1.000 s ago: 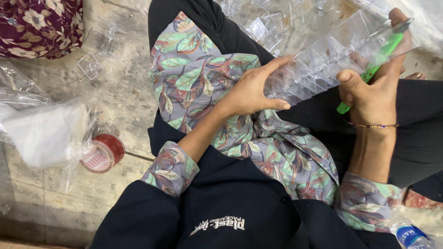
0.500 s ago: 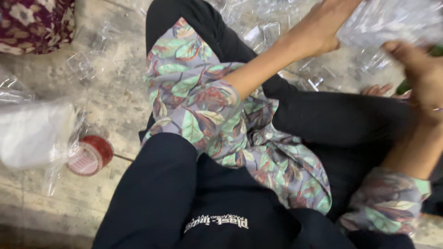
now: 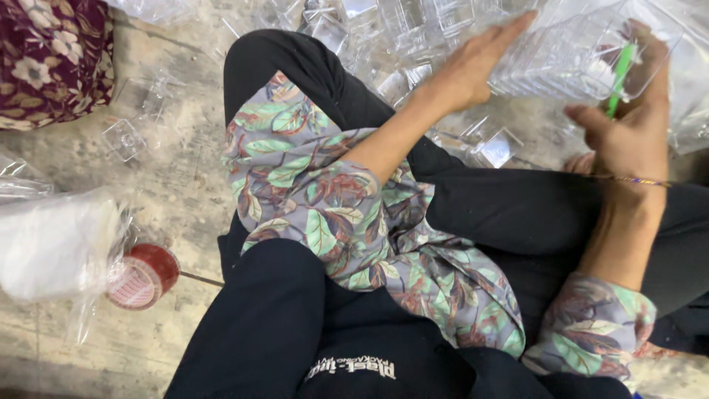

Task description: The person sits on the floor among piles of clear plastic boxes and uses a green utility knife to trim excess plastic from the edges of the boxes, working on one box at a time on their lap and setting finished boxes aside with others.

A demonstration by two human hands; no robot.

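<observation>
- the person's crossed legs in black trousers (image 3: 509, 214), draped with a leaf-patterned tunic (image 3: 354, 214), fill the middle of the view; every place below is told from these trousers.
- the bare concrete floor (image 3: 170, 177) runs to the left of the trousers and beyond them.
- a heap of loose clear plastic containers (image 3: 384, 29) lies on the floor just past the raised knee.
- a maroon flowered cloth (image 3: 52, 59) sits well to the left of the trousers, at the far corner.
- a crumpled clear bag with white contents (image 3: 52, 244) lies to the left, nearer the camera.
- a stack of nested clear plastic trays (image 3: 569, 59) is held above the far right side of the trousers, tilted on its side.
- the left hand (image 3: 473, 66) lies flat and wide, fingers stretched, its palm pressed to the near end of the stack.
- the right hand (image 3: 628, 125) is curled round the stack's far end and also pinches a green stick (image 3: 619, 77).
- a roll of red tape (image 3: 144, 275) rests on the floor just beside the bag, left of the trousers.
- a thin bracelet (image 3: 628, 178) circles the right wrist.
</observation>
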